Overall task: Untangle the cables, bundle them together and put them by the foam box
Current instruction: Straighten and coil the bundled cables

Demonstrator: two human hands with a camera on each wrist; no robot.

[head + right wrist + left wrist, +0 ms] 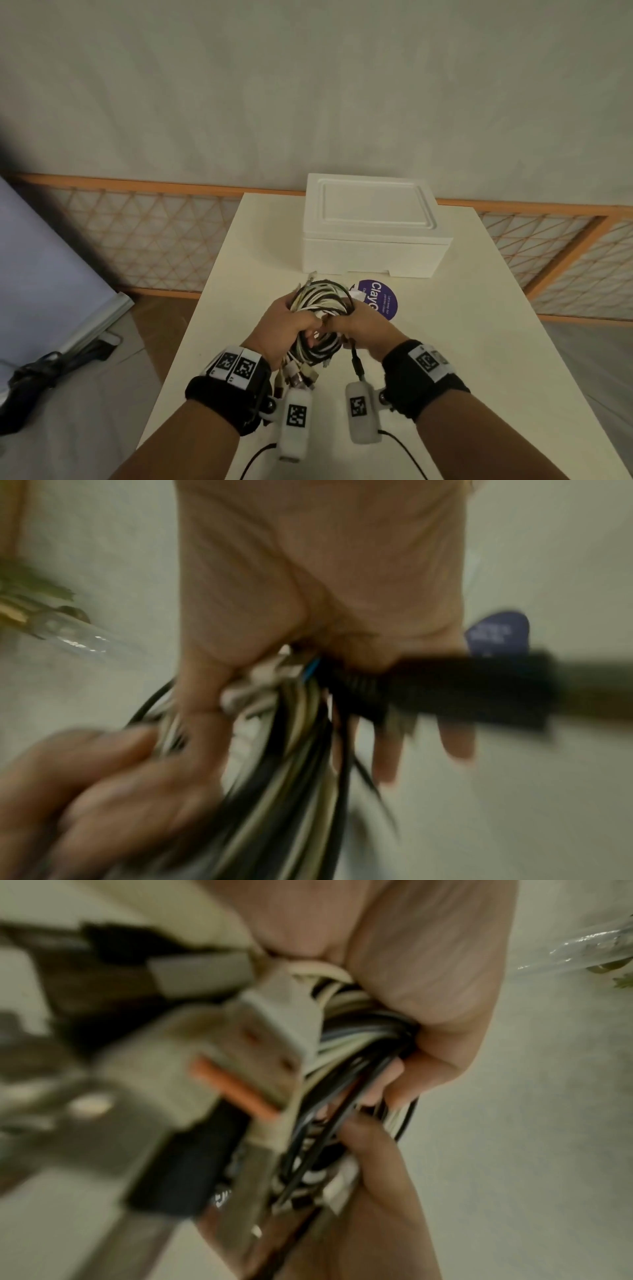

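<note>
A coiled bundle of black and white cables [322,305] is held above the white table [479,342], a short way in front of the white foam box [373,226]. My left hand [291,325] grips the bundle's left side, fingers curled round the strands [352,1047]. My right hand [363,325] grips its right side, and in the blurred right wrist view the cables [301,750] run through its fingers. White and black plugs [301,373] hang under the left hand. A black plug [358,366] dangles below the right hand.
A round purple sticker [383,301] lies on the table just right of the bundle, in front of the foam box. An orange lattice fence [144,240] runs behind the table. Dark gear [37,373] lies on the floor at left.
</note>
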